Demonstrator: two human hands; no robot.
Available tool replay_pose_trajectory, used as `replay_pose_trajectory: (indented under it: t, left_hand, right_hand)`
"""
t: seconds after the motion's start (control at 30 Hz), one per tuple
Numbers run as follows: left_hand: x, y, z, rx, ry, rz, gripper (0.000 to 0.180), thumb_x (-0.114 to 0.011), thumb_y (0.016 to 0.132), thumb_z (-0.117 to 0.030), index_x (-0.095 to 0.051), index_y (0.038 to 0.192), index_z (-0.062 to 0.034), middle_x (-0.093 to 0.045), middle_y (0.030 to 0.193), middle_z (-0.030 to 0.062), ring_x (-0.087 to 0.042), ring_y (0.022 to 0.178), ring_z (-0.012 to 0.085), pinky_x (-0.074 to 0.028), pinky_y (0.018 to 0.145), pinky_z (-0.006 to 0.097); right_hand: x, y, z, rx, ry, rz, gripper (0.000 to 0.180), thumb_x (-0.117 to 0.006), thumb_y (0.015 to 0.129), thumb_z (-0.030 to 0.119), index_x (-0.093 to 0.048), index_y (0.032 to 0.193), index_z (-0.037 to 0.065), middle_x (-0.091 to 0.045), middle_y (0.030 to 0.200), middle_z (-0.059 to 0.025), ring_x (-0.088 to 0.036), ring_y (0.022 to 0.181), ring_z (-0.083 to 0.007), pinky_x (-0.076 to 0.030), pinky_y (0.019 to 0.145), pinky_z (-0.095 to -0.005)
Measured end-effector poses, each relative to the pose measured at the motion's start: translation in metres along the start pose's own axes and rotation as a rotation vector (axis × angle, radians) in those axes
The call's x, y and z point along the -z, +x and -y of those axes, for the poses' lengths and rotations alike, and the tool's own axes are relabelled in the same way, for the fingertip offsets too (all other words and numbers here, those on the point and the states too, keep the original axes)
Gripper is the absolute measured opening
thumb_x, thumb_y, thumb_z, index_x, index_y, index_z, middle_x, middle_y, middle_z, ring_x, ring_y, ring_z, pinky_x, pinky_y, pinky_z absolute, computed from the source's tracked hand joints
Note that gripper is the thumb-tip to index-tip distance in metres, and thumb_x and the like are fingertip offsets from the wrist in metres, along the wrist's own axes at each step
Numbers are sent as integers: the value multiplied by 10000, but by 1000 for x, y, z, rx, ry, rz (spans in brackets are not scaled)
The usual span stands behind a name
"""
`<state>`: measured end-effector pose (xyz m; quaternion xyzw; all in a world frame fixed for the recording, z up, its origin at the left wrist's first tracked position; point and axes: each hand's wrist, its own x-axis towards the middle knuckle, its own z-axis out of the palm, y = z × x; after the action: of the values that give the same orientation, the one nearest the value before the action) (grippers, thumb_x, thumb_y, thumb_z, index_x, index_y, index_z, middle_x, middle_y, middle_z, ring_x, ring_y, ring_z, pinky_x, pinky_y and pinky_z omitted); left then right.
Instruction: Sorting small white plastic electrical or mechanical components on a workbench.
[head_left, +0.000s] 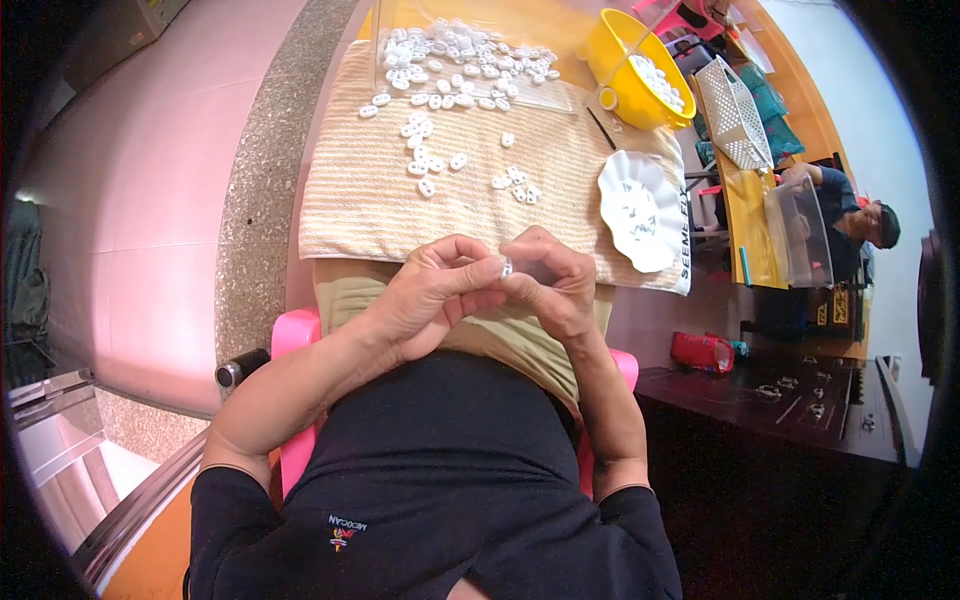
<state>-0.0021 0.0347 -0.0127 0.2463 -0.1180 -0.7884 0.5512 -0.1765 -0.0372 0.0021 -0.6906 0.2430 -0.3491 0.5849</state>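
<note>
My left hand (445, 290) and my right hand (550, 280) meet over my lap, in front of the towel's near edge. Between their fingertips is a small white plastic piece (507, 267) with dark marks, mostly covered by the fingers. Both hands pinch it. Loose white oval pieces with holes (418, 140) lie on the striped towel (350, 200) beyond my hands. A smaller group of white pieces (517, 185) lies straight ahead. To the right, a white scalloped dish (615, 185) holds small dark and pale parts too fine to name.
A clear tray (560, 98) with many white pieces lies at the far side. Beside it stand a yellow basin (605, 65) of white pieces, a tape roll (607, 98) and a thin black stick (601, 128). Farther right are a white perforated basket (735, 115) and another person (850, 215) near a clear bin (800, 235).
</note>
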Motion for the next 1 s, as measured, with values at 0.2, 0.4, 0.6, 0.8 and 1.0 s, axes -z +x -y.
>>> replay_pose_trajectory:
  t: [0.2, 0.4, 0.6, 0.8, 1.0]
  left_hand:
    - [0, 1, 3, -32, -20, 5, 64, -682, 874, -87, -629, 902, -64, -664, 894, 49, -646, 820, 125, -554, 772, 259]
    - [1, 4, -2, -10, 19, 9, 54, -667, 885, -84, -620, 895, -60, -665, 890, 49, -645, 816, 122, -556, 770, 262]
    - [1, 4, 1, 27, 41, 7, 87, -663, 892, -100, -590, 861, -64, -661, 882, 45, -642, 815, 116, -559, 748, 244]
    - [0, 6, 1, 24, 25, 6, 79, -650, 906, -118, -601, 900, -56, -669, 954, 72, -638, 822, 110, -563, 750, 251]
    - [-3, 5, 1, 46, 83, -19, 76, -637, 914, -122, -608, 909, -52, -669, 1014, 97, -640, 839, 113, -565, 767, 261]
  right_hand:
    - [1, 3, 0, 113, -51, 81, 238, -723, 815, 18, -662, 1041, -25, -609, 913, -71, -566, 818, -124, -443, 711, -239]
    - [1, 3, -5, 28, -26, 37, 245, -743, 808, 39, -654, 1032, -2, -588, 924, -36, -531, 793, -87, -427, 681, -218]
    - [8, 1, -4, -40, 120, 84, 167, -721, 820, 8, -615, 947, 26, -546, 982, -14, -510, 804, -56, -421, 678, -202]
    - [15, 2, 12, -84, 37, -87, 146, -683, 822, -38, -622, 950, -5, -605, 929, -55, -575, 796, -107, -475, 714, -247]
    - [82, 47, 38, 149, -330, -607, 95, -663, 881, 61, -665, 943, -11, -660, 763, -47, -612, 668, -94, -482, 625, -216]
